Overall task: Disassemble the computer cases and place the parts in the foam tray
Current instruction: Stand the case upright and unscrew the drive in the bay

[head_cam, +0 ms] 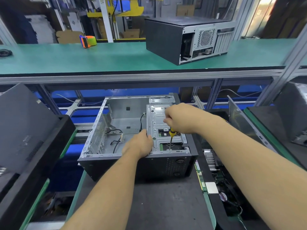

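yellow-handled screwdriver (171,136) in right grip (180,119); left grip (141,144) clasps drive bracket (159,123).

Both your bare forearms reach forward from the lower edge of the view, converging toward the centre. Your left hand (138,144) lies palm down, knuckles up, with the fingers bent over an edge and out of sight beyond it. Your right hand (179,119) sits higher and farther out, wrist bent downward, fingers curled in a fist around a handle. Your right forearm crosses in from the lower right corner.
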Tool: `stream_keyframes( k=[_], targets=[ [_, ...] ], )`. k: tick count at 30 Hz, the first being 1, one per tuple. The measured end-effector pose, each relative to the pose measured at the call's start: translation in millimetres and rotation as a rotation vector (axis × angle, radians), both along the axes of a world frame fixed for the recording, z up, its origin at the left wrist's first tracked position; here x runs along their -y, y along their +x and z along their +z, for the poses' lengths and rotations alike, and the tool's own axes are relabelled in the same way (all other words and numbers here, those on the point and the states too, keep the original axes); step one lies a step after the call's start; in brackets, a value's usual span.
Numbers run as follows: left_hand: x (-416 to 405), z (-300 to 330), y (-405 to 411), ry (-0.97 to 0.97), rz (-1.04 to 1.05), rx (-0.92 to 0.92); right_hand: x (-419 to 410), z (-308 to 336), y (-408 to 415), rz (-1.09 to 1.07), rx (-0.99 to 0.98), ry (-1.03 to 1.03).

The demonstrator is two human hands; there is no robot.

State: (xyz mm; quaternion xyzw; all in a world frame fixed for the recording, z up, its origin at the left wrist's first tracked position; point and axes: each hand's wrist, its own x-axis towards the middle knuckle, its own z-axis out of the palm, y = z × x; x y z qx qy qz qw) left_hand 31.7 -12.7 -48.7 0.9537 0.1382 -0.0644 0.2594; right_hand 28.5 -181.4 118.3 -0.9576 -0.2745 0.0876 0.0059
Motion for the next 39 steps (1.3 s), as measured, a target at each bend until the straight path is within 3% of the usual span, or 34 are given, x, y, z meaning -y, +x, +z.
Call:
stream_keyframes(
  k=[6, 13, 17, 21, 23, 29, 39],
  targets=[
    [0, 1, -1, -0.002, -0.002, -0.012, 0, 8, -4, 0.044, -0.209, 0.058],
    [0, 1, 0, -0.011, -0.01, -0.033, -2, 2, 4, -0.018, 0.015, -0.122],
    [-1, 0, 1, -0.031, -0.01, -0.052, 4, 0, 6, 0.034, -0.011, -0.007],
    [-1, 0, 2, -0.04, -0.01, -0.077, 7, 5, 4, 0.072, -0.163, 0.11],
    [-2, 0, 2, -0.037, -0.008, -0.079, 5, 3, 4, 0.051, -0.186, 0.085],
    [-1, 2, 0, -0.023, 0.002, -0.072, -1, -1, 8, -0.049, 0.031, -0.078],
    [1, 5, -3, -0.003, 0.013, -0.044, 3, 1, 4, 0.065, -0.166, 0.081]
  ],
)
